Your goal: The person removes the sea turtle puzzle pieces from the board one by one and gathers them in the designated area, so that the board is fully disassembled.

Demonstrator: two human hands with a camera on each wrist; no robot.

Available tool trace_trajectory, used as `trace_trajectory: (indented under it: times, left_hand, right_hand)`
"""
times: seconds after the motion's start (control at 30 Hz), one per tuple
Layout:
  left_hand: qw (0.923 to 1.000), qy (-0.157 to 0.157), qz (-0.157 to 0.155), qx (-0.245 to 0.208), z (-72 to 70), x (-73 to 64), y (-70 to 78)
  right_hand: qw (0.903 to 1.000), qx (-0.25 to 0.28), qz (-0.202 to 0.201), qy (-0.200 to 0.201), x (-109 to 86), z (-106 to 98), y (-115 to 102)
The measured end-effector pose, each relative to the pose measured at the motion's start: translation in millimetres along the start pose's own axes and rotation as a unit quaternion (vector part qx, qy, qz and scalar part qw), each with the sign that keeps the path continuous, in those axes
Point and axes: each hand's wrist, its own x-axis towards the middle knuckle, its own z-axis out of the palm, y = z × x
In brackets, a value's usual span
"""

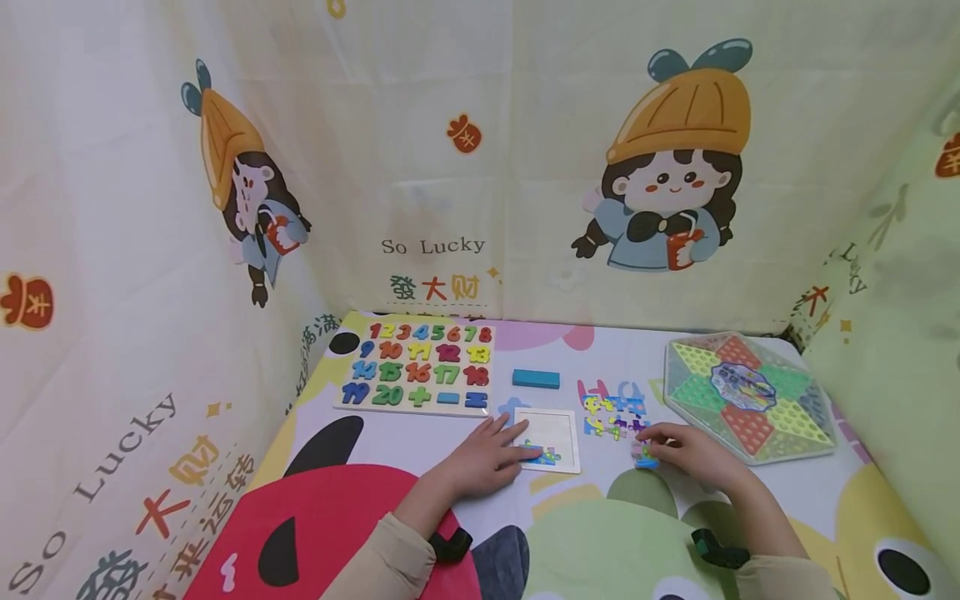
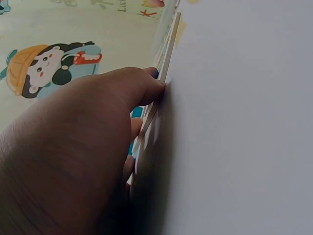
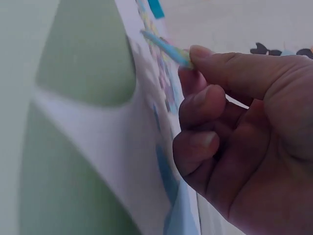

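My left hand (image 1: 491, 457) rests on the left side of a white puzzle tray (image 1: 577, 442), fingers extended and spread. One fingertip touches the few joined jigsaw pieces (image 1: 549, 457) along the tray's bottom edge. In the left wrist view the thumb (image 2: 146, 90) lies against the tray's thin edge (image 2: 171, 44). To the right, my right hand (image 1: 693, 452) pinches a jigsaw piece (image 3: 168, 48) between thumb and index finger, its other fingers curled. Between the tray and this hand lie several loose jigsaw pieces (image 1: 613, 417) in blue, yellow, pink and purple.
A wooden number board (image 1: 414, 367) with coloured numerals lies at the back left. Behind the tray is a blue block (image 1: 536, 379). A hexagonal Chinese checkers board (image 1: 750, 398) occupies the right side. Printed cloth (image 1: 510, 192) hangs around the table.
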Motion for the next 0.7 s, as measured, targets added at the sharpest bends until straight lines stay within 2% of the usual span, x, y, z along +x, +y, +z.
trace_trajectory:
  times: [0.27, 0.47, 0.7]
  left_hand:
    - [1.0, 0.002, -0.003, 0.004, 0.8, 1.2, -1.8]
    - [1.0, 0.003, 0.003, -0.004, 2.3, 1.1, -2.8]
    - [1.0, 0.005, 0.005, -0.002, 3.7, 0.6, -3.0]
  right_hand:
    - [0.9994, 0.014, 0.028, 0.016, 0.7, -1.6, 11.8]
    - [0.9974, -0.027, 0.06, 0.028, 1.6, 2.1, 13.9]
    - [0.9964, -0.05, 0.061, 0.031, 3.8, 5.2, 12.2]
